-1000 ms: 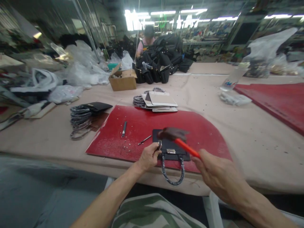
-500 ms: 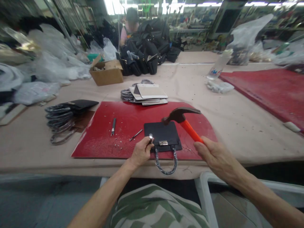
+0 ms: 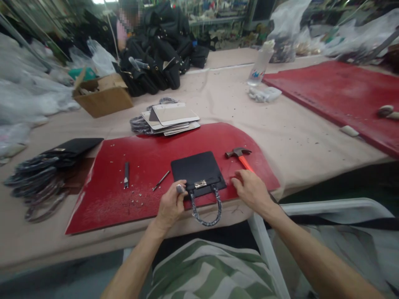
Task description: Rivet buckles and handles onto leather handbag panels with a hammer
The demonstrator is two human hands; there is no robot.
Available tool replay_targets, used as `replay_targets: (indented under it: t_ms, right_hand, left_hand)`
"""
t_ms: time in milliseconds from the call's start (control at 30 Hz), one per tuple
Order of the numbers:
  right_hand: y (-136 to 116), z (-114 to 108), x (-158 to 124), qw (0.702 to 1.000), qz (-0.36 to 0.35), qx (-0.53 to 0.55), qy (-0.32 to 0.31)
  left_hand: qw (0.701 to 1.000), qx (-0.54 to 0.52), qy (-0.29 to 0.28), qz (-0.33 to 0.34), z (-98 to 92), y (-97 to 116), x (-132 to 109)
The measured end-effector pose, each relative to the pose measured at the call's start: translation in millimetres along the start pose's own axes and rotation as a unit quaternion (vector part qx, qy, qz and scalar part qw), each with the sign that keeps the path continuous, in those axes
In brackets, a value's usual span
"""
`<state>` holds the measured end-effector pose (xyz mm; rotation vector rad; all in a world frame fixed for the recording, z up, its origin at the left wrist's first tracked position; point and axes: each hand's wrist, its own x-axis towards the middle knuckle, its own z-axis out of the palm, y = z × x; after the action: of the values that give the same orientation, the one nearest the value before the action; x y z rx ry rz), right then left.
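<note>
A small black bag panel (image 3: 197,169) with a metal clasp and a looped braided handle (image 3: 204,211) lies on the red mat (image 3: 131,187). My left hand (image 3: 170,203) is closed on a small metal punch (image 3: 180,188) standing at the panel's near left corner. My right hand (image 3: 252,191) rests on the mat over the orange handle of a hammer (image 3: 239,154), which lies flat to the right of the panel. Its fingers are curled loosely over the handle's end.
A chisel-like tool (image 3: 126,175) and a thin pin (image 3: 161,180) lie on the mat's left part. Stacked panels (image 3: 170,118), a cardboard box (image 3: 101,95), a pile of black bags (image 3: 156,62), braided handles (image 3: 34,182), a bottle (image 3: 260,64) and a second red mat (image 3: 336,95) surround it. A person sits behind.
The hammer came down from its raised position and now lies on the mat. My right hand lowered with it. The view shifted right and down.
</note>
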<state>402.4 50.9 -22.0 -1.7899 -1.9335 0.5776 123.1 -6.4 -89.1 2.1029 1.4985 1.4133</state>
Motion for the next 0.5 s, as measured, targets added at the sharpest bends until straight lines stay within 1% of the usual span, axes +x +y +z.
replay_targets:
  t_ms: [100,167,233,333,400,433,500]
  right_hand:
    - [-12,20,4,0.996,0.034,0.076,-0.043]
    - [-15,27,9,0.989,0.057,0.119,-0.066]
    - [-17,27,13,0.977,0.076,0.169,-0.1]
    - [-20,18,16,0.953,0.082,0.245,-0.161]
    - [-23,13,14,0.928,0.086,0.304,-0.199]
    - [-24,11,12,0.907,0.096,0.347,-0.219]
    - [-25,13,8,0.851,0.127,0.444,-0.252]
  left_hand:
    - [0.998,0.0,0.021,-0.053,-0.8,2,1]
    - [0.996,-0.013,0.028,-0.084,-1.8,3,3]
    - [0.992,-0.031,0.034,-0.118,-3.1,4,4]
    - [0.98,-0.066,0.041,-0.185,-6.6,6,5]
    - [0.967,-0.106,0.048,-0.229,-10.3,7,7]
    - [0.96,-0.125,0.049,-0.247,-12.3,9,9]
    - [0.949,-0.152,0.05,-0.271,-15.9,14,16]
